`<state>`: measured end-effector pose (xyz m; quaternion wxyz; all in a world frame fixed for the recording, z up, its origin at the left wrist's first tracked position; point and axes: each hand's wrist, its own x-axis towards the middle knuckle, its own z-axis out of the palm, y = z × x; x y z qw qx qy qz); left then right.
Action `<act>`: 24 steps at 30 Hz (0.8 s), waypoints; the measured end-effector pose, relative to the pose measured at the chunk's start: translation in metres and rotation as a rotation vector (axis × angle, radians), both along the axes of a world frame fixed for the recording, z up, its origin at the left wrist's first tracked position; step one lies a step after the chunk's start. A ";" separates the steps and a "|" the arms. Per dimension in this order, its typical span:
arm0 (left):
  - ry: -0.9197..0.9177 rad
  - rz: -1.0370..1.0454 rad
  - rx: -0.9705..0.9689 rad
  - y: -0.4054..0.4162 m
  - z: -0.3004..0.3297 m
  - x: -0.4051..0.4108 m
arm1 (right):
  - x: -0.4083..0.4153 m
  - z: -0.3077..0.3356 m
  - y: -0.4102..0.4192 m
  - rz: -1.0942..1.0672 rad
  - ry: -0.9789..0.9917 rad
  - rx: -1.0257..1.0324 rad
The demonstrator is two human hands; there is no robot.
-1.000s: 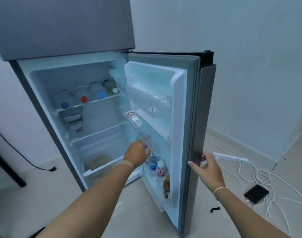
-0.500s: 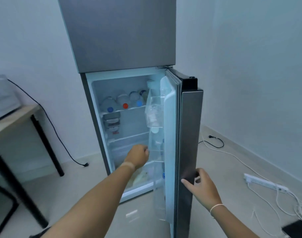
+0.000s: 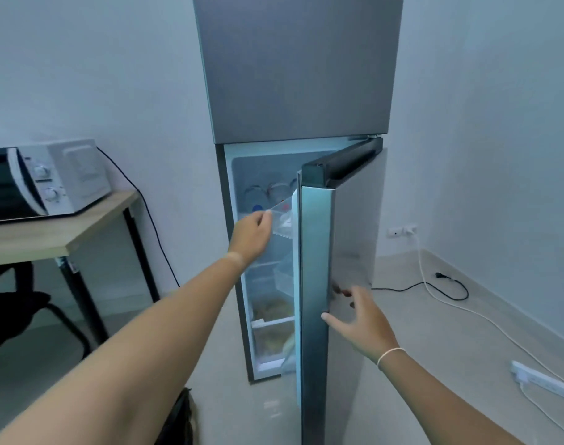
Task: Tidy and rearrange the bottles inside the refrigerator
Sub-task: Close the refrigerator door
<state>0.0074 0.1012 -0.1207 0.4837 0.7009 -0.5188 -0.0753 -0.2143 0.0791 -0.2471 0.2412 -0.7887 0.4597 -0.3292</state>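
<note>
Two hands are working the refrigerator door (image 3: 316, 268): I'm seeing the right hand (image 3: 359, 319) spread flat on its outer face, gripping nothing, to steady it, the left hand (image 3: 253, 234) loosely curled, touching the door bin (image 3: 282, 220), the bottles (image 3: 271, 192) lying on the top shelf inside.

A wooden table (image 3: 62, 232) with black legs stands at the left and carries a white microwave (image 3: 43, 181). On the pale tiled floor (image 3: 434, 332) stand the grey refrigerator (image 3: 300, 75), a white power strip (image 3: 544, 382) with its white cable, and a loose black cord (image 3: 447, 285). Inside, the top fridge shelf (image 3: 268, 213) holds bottles (image 3: 258, 197) lying on their sides.
</note>
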 end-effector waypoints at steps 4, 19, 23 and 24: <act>0.072 -0.015 -0.133 -0.004 0.044 0.017 | 0.025 0.032 -0.011 0.103 0.006 -0.100; -0.632 0.098 -0.173 -0.039 0.079 0.053 | 0.065 0.146 -0.107 0.080 0.117 -0.403; -0.753 0.156 -0.190 -0.052 0.078 0.080 | 0.087 0.167 -0.142 0.052 0.162 -0.529; -0.777 0.167 -0.193 -0.056 0.078 0.087 | 0.095 0.171 -0.150 0.056 0.178 -0.563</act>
